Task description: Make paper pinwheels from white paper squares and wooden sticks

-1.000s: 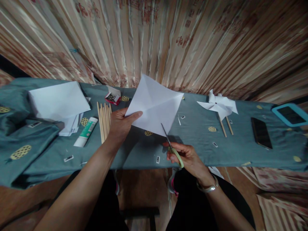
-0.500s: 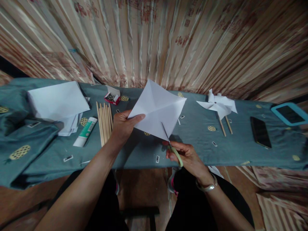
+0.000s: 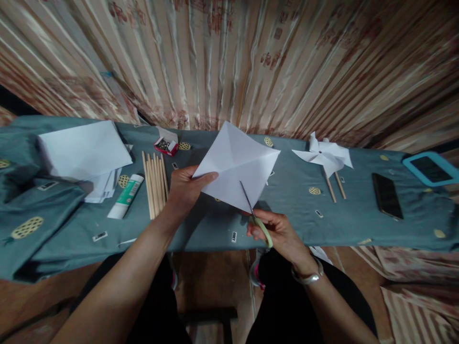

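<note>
A creased white square of paper (image 3: 236, 160) is held up over the table, one corner pointing away from me. My left hand (image 3: 186, 188) pinches its left corner, thumb on top. In my right hand (image 3: 274, 229) is a pair of scissors (image 3: 262, 230) with pale green handles, fingers closed through the loops. One blade lies over the paper near its front corner, pointing at the middle; the other blade is hidden beneath the sheet.
On the cloth-covered table (image 3: 201, 234), left: paper sheets (image 3: 86, 148), a glue stick (image 3: 126, 196), wooden sticks (image 3: 155, 186), a small red box of metal pins (image 3: 167, 145). Right: paper pinwheels (image 3: 324, 157) on sticks, a phone (image 3: 387, 196), a blue-framed tablet (image 3: 432, 168).
The paper has shifted slightly right and toward me with my left hand. The scissors and my right hand stay in nearly the same place.
</note>
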`<state>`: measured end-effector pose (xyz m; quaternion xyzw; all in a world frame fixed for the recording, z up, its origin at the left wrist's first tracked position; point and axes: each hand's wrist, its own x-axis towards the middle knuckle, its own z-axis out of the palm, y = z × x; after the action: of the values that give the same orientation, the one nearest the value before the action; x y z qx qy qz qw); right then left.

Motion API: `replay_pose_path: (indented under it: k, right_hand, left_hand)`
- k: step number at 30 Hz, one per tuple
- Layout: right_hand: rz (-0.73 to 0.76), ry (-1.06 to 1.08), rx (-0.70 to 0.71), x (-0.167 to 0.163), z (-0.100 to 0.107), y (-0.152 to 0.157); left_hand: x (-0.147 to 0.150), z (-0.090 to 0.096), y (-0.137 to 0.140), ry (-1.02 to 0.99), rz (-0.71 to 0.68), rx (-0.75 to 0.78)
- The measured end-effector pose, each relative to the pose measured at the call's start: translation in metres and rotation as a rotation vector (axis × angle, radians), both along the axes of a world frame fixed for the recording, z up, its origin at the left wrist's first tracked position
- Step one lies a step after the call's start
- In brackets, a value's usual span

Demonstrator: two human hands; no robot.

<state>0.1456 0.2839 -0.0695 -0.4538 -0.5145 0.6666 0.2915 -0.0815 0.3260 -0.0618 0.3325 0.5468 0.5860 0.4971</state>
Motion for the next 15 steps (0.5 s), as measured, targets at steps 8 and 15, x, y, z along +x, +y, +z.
replay_pose_path:
  k: [8,15]
  right_hand:
    - [-0.051,0.019,-0.085,0.0021,-0.0046,-0.0004]
    - [-0.061,0.026,-0.107,-0.0002,-0.0031,0.0002]
  left_hand:
    - [0.0016,-0.0048,-0.0012,0.012,-0.025,-0.001]
    - [0.0013,-0.0053,-0.0020,0.028,-0.012,0.015]
